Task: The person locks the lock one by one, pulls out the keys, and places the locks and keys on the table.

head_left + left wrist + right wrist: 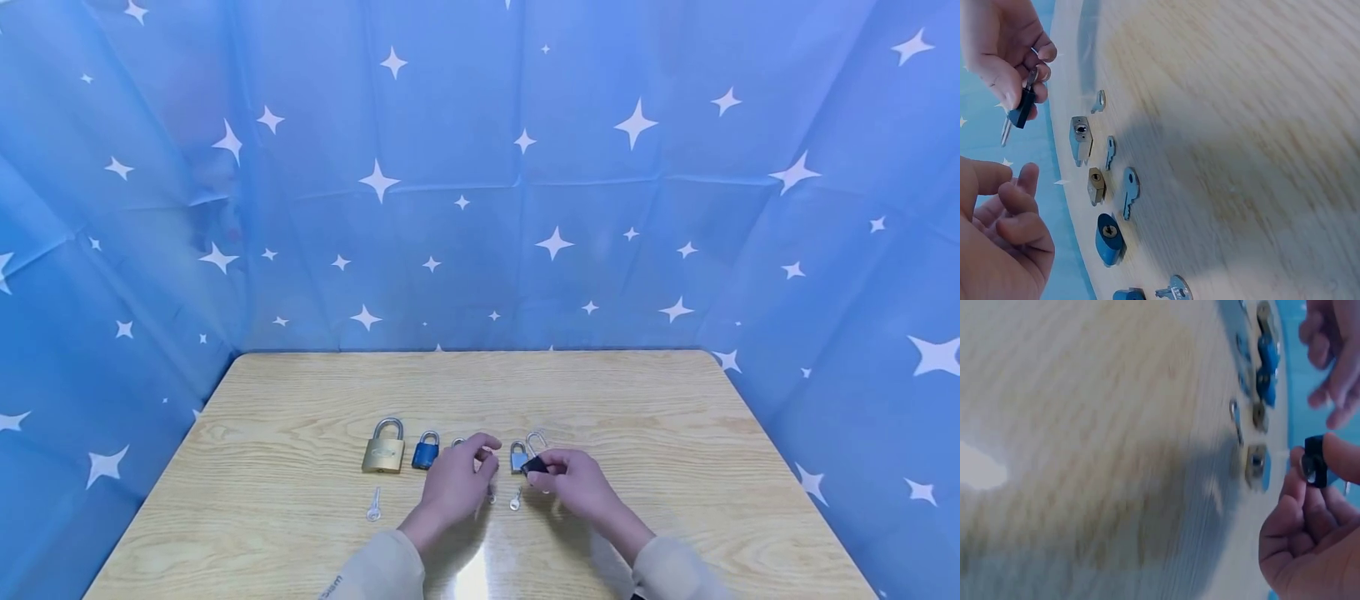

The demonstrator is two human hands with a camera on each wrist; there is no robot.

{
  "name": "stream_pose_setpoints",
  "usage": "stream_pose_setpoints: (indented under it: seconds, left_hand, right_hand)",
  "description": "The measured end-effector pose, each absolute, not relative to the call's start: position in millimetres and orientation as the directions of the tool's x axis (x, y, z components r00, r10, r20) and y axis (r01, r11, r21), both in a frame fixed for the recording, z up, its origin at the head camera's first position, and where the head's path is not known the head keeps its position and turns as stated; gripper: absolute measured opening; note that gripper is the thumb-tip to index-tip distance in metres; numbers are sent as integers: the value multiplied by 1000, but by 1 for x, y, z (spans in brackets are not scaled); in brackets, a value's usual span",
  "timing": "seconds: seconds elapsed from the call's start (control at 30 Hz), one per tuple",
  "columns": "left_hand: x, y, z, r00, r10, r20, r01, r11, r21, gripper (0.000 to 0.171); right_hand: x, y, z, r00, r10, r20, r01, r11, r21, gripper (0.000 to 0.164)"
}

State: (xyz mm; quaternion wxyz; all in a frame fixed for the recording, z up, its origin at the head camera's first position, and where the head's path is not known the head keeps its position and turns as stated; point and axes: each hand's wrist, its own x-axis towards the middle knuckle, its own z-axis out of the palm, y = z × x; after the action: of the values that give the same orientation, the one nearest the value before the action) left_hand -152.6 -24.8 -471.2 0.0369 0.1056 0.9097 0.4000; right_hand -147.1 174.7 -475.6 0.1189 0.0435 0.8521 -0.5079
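Note:
My right hand (573, 482) pinches a small black padlock (533, 466) between thumb and fingers, raised off the table with its shackle pointing up. In the left wrist view a thin metal piece, perhaps a key (1032, 76), shows at the lock's base. My left hand (459, 483) hovers over the middle of the padlock row, fingers loosely bent, with nothing seen in it. A silver padlock with a light-blue face (518, 460) stands beside the black one. The left hand partly hides a small brass padlock (1095, 186) and a blue padlock (1109, 240) in the head view.
A large brass padlock (383, 456) and another blue padlock (425, 452) lie at the left end of the row. Several loose keys lie in front of the locks, including a key (374, 506) and a smaller key (515, 500). Starry blue curtain (480, 167) surrounds the wooden table (262, 433).

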Motion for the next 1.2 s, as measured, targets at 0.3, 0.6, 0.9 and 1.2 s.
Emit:
stream_pose_setpoints:
  seconds: [0.3, 0.6, 0.9, 1.2]
  left_hand:
    - [-156, -21, -467, -949, 313, 46, 234, 597, 768, 26]
    - [-157, -22, -467, -934, 350, 69, 260, 534, 805, 23]
    - [-158, -22, -466, -916, 392, 87, 272, 447, 852, 18]
    - [-158, -20, -461, -940, 326, 99, 242, 432, 869, 17]
  right_hand:
    - [-134, 160, -469, -958, -191, -215, 122, 407, -905, 25]
    - [-132, 156, -469, -954, -217, -207, 110, 387, -915, 21]
    - [-132, 156, -471, -955, -208, -212, 123, 372, -920, 17]
    - [-132, 157, -472, -958, -202, -203, 131, 321, -938, 21]
